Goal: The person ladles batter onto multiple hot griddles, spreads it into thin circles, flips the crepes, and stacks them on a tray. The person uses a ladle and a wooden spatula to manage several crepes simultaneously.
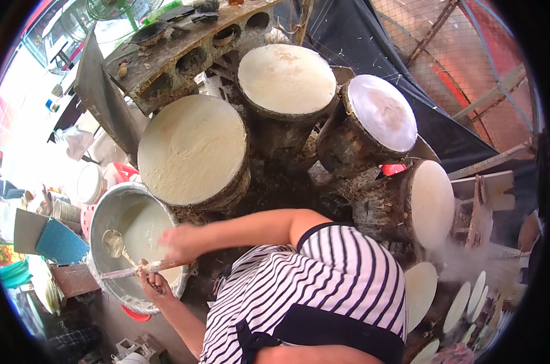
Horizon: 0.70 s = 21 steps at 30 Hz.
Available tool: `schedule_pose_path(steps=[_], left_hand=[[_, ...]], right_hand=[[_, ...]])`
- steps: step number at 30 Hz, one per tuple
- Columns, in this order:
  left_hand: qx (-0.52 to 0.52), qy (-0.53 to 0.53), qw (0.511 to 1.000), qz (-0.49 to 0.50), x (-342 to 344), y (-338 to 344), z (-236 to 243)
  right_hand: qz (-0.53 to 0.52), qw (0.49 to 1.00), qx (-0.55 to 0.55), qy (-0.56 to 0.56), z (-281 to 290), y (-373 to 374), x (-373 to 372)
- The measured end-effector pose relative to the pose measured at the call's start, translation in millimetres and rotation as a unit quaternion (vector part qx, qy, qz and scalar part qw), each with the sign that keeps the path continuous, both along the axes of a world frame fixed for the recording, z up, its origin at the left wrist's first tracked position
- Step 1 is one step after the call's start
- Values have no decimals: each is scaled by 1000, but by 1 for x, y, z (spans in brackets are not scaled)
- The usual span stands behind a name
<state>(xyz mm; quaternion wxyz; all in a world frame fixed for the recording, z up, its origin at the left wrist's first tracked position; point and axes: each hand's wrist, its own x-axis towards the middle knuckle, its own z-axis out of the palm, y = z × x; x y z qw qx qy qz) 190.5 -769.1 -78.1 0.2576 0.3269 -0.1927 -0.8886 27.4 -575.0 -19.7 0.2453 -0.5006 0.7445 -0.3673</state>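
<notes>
At lower left, my left hand is closed around the handle of a ladle, whose bowl carries pale batter. A flat bar lies across a large metal basin of cream-coloured liquid, right at that hand. My right hand, smeared by motion, is over the basin's right side near the bar; I cannot make out whether it holds anything. My striped sleeve and body fill the lower middle.
Four soot-dark drums with pale round tops stand around the upper middle and right. Steam rises near thin round discs at lower right. A worn board counter, fan and buckets are at upper and far left.
</notes>
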Motion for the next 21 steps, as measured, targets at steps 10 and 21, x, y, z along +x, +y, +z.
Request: schedule_pose_path(steps=[10, 21], left_hand=[[-10, 45, 995, 93, -47, 32, 20], [-29, 85, 994, 61, -38, 52, 9]], right_hand=[[-499, 824, 109, 244, -35, 215, -336], [-468, 801, 309, 208, -69, 188, -429]])
